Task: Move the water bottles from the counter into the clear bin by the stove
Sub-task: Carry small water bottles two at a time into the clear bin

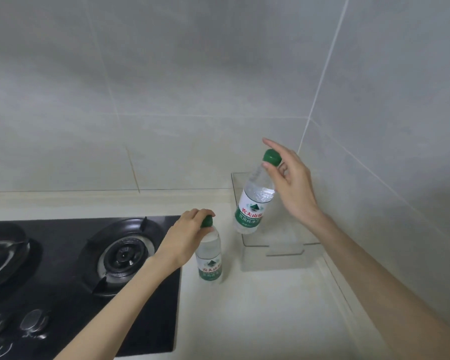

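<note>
Two water bottles are in view, each with a hand at its top. The left hand (187, 232) reaches over the right edge of the stove (63, 294) and curls down over the green cap (207, 221) of the standing bottle (209, 258). Its fingers are bunched close together around the cap and hide most of it. That bottle stands upright on the counter (257, 307), just beside the stove and to the left of the bin (283, 252), but apart from it.

The right hand (291, 185) holds the tilted bottle (253, 203) off the counter by its top. The thumb (266, 166) presses the neck just under the cap (272, 156), with the curled fingers on the far side. The index finger (269, 144) sticks out straight above the cap and touches nothing. This bottle leans with its cap up to the right and its base down to the left. The base overlaps the bin's left wall near the front corner, and I cannot tell whether it is inside the bin or just in front of it.

The clear bin sits on the counter in the corner where the tiled walls (192, 74) meet. No bottle stands in the part of it that shows. A burner (122, 253) lies under the left forearm.
</note>
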